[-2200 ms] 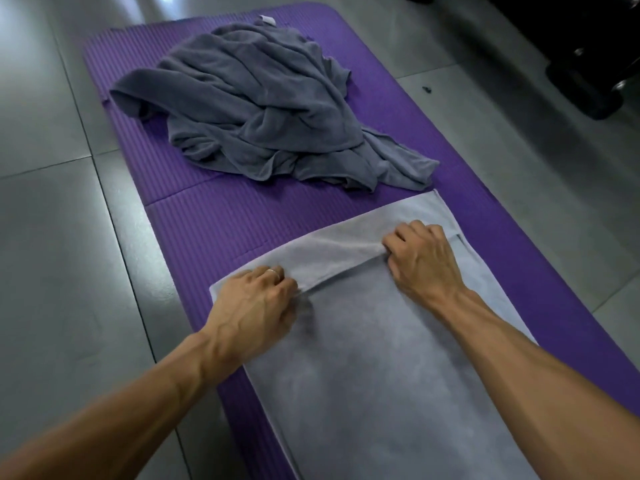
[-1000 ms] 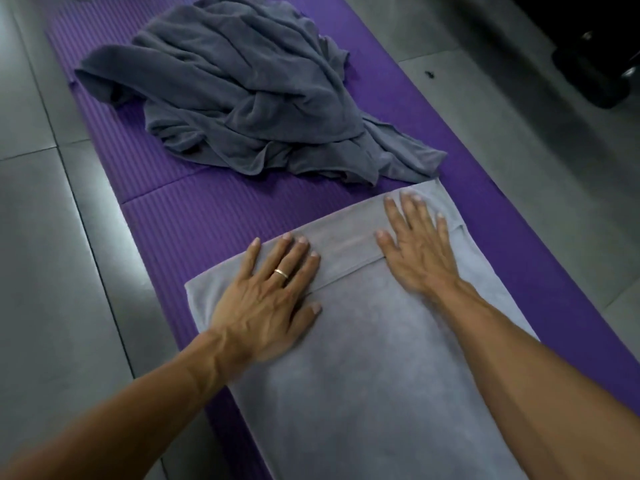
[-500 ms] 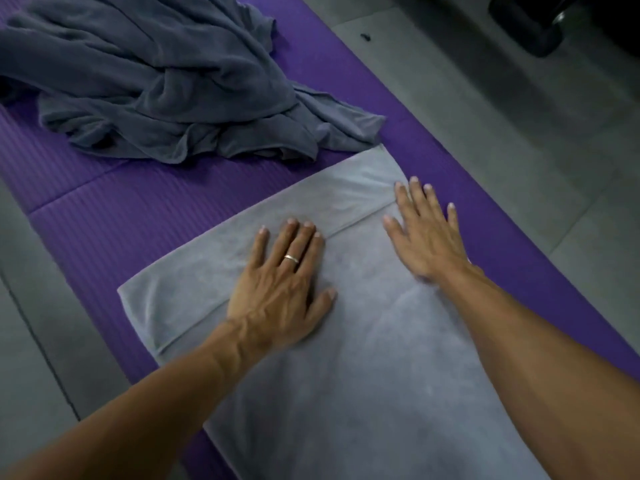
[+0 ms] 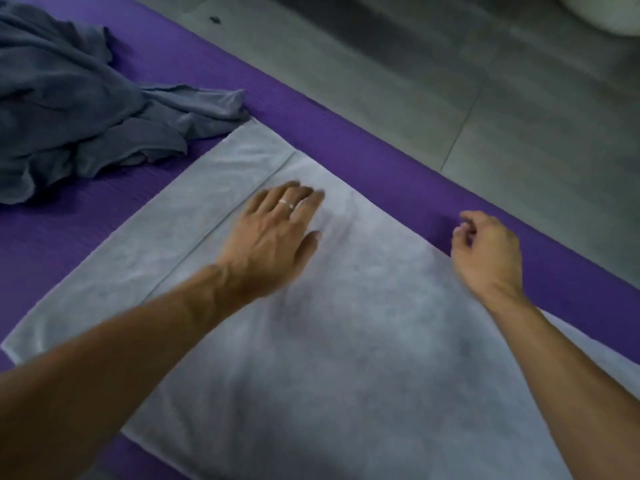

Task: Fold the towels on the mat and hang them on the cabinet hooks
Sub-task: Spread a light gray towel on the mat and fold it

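A light grey towel [image 4: 346, 348] lies spread flat on the purple mat [image 4: 381, 150], with a folded band along its far left side. My left hand [image 4: 273, 237] presses on the towel's far part, fingers straight, a ring on one finger. My right hand [image 4: 488, 251] is at the towel's right edge, over the mat, with its fingers loosely curled; purple mat shows between fingers and thumb, and I see nothing held. A crumpled dark grey towel [image 4: 69, 109] is heaped on the mat at the upper left.
Grey floor tiles [image 4: 450, 81] border the mat on the right. A pale rounded object [image 4: 609, 12] sits at the top right corner. A small dark speck [image 4: 214, 19] lies on the floor near the mat's far edge.
My right hand has lifted off the towel and moved to its right edge, its fingers curling. My left hand has slid right across the towel. The view has swung right.
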Demonstrator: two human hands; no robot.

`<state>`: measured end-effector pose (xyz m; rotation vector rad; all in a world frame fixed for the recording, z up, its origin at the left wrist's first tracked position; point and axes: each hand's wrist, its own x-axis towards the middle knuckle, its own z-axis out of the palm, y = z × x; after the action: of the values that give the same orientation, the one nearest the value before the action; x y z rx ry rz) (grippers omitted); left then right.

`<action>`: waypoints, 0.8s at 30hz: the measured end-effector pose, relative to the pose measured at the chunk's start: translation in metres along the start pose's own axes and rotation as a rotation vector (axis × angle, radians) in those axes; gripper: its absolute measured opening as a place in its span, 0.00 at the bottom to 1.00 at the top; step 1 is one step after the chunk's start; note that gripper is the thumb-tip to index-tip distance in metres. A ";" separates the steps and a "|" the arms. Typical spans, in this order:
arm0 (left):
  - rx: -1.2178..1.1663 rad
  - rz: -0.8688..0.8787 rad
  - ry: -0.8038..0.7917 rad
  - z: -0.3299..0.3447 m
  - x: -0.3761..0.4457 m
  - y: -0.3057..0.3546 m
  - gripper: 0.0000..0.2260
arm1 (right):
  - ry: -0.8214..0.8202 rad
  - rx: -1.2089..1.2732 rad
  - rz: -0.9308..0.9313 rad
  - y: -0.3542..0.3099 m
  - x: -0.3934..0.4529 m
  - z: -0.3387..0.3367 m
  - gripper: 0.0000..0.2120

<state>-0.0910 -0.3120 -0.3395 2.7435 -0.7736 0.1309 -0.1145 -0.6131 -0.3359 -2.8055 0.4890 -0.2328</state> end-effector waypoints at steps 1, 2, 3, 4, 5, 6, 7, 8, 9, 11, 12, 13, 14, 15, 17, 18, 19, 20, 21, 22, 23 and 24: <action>-0.013 0.057 0.003 0.000 0.024 0.014 0.23 | 0.004 -0.007 0.035 0.013 -0.005 -0.004 0.14; -0.014 0.109 0.003 0.003 0.045 0.028 0.21 | 0.002 -0.022 0.068 0.024 -0.010 -0.007 0.14; -0.002 0.155 -0.013 0.007 0.064 0.041 0.19 | -0.005 -0.033 0.095 0.034 -0.014 -0.008 0.14; 0.012 0.190 -0.050 0.012 0.080 0.053 0.18 | -0.022 -0.032 0.117 0.042 -0.018 -0.008 0.14; 0.017 0.213 -0.098 0.017 0.093 0.064 0.19 | -0.055 -0.028 0.131 0.048 -0.023 -0.008 0.15; 0.018 0.219 -0.150 0.024 0.103 0.074 0.21 | -0.098 -0.028 0.130 0.054 -0.028 -0.008 0.15; 0.016 0.217 -0.194 0.031 0.110 0.084 0.22 | -0.139 -0.031 0.112 0.058 -0.034 -0.007 0.15; 0.011 0.213 -0.240 0.039 0.114 0.092 0.23 | -0.173 -0.036 0.085 0.061 -0.041 -0.007 0.15; 0.005 0.209 -0.285 0.047 0.114 0.098 0.24 | -0.199 -0.040 0.057 0.063 -0.047 -0.007 0.16; -0.018 0.213 -0.332 0.062 0.106 0.103 0.21 | -0.217 -0.038 -0.001 0.066 -0.055 -0.010 0.18; -0.049 0.227 -0.305 0.068 0.099 0.102 0.19 | -0.216 -0.039 -0.022 0.067 -0.058 -0.011 0.18; -0.080 0.257 -0.241 0.072 0.093 0.100 0.16 | -0.217 -0.041 -0.040 0.070 -0.061 -0.012 0.18; -0.094 0.295 -0.166 0.077 0.087 0.097 0.13 | -0.216 -0.044 -0.058 0.072 -0.063 -0.012 0.18; -0.098 0.325 -0.093 0.080 0.082 0.094 0.10 | -0.213 -0.047 -0.076 0.074 -0.065 -0.011 0.18; -0.112 0.349 0.008 0.081 0.076 0.092 0.07 | -0.195 -0.040 -0.111 0.079 -0.068 -0.013 0.15; -0.121 0.354 0.028 0.079 0.075 0.093 0.07 | -0.179 -0.029 -0.123 0.080 -0.068 -0.015 0.12; -0.132 0.353 0.038 0.077 0.074 0.095 0.07 | -0.170 -0.019 -0.129 0.080 -0.069 -0.016 0.11; -0.147 0.346 0.039 0.075 0.074 0.098 0.08 | -0.168 -0.016 -0.133 0.078 -0.068 -0.018 0.11; -0.156 0.334 0.036 0.074 0.074 0.101 0.10 | -0.170 -0.017 -0.136 0.077 -0.067 -0.020 0.12; -0.151 0.324 0.034 0.074 0.075 0.103 0.13 | -0.174 -0.019 -0.137 0.074 -0.066 -0.022 0.13; -0.135 0.322 0.033 0.074 0.076 0.104 0.15 | -0.178 -0.022 -0.136 0.072 -0.065 -0.023 0.14; -0.112 0.331 0.032 0.074 0.077 0.105 0.16 | -0.182 -0.028 -0.135 0.070 -0.063 -0.024 0.14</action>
<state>-0.0793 -0.4579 -0.3710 2.4835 -1.1827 0.1922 -0.1996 -0.6604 -0.3409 -2.8541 0.2631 0.0033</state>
